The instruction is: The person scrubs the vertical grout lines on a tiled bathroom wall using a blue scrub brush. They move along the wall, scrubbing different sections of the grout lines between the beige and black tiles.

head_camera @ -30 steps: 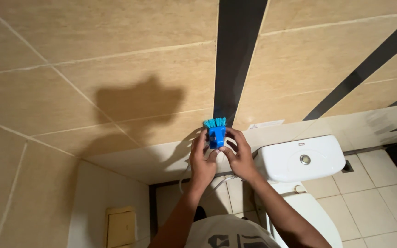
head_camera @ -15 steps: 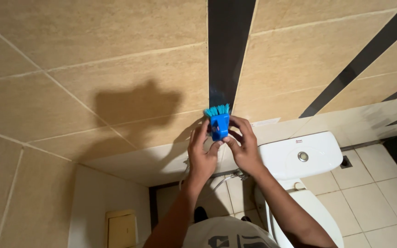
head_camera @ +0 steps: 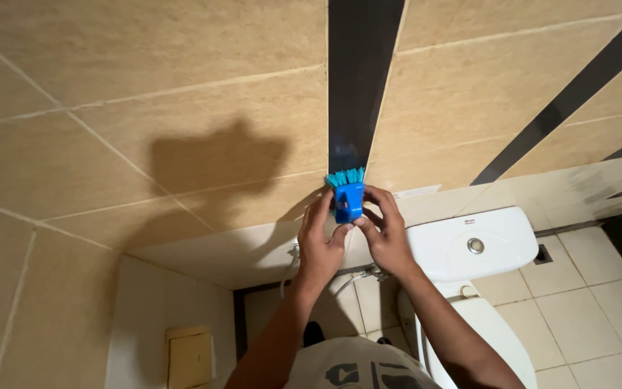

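Left hand (head_camera: 320, 241) and right hand (head_camera: 385, 234) both raised in front of the body, fingers closed around a small blue scrub brush (head_camera: 348, 194); left fingers wrap its left side, right fingers curl over its right side and lower end. Brush held between the two hands, body upright in the view, long axis running from the palms up toward the wall; teal bristles at the far end, pointing at and touching or nearly touching the tiled wall, exact contact not clear. Bristle tips sit right at the foot of the dark vertical tile stripe (head_camera: 361, 79), where it meets a grout line. Nearest the camera, bottom edge: the person's grey printed shirt (head_camera: 358, 367) and both forearms reaching out. Below the hands, a pale ledge (head_camera: 217, 252) runs along the wall; a thin hose or pipe shows under the left wrist, details too dim to tell. Just right of the right hand, a white toilet cistern (head_camera: 469, 245) with a round flush button on its lid; the toilet bowl lid (head_camera: 487, 335) below it. Floor of light square tiles (head_camera: 592, 317) to the right. Lower left, a small yellowish panel (head_camera: 190, 356) set in the wall face. Beyond the brush, beige wall tiles (head_camera: 145, 86) with pale grout, and the shadow of hands and brush (head_camera: 217, 162) cast left of the stripe. A second dark stripe (head_camera: 577, 86) slants across the upper right.
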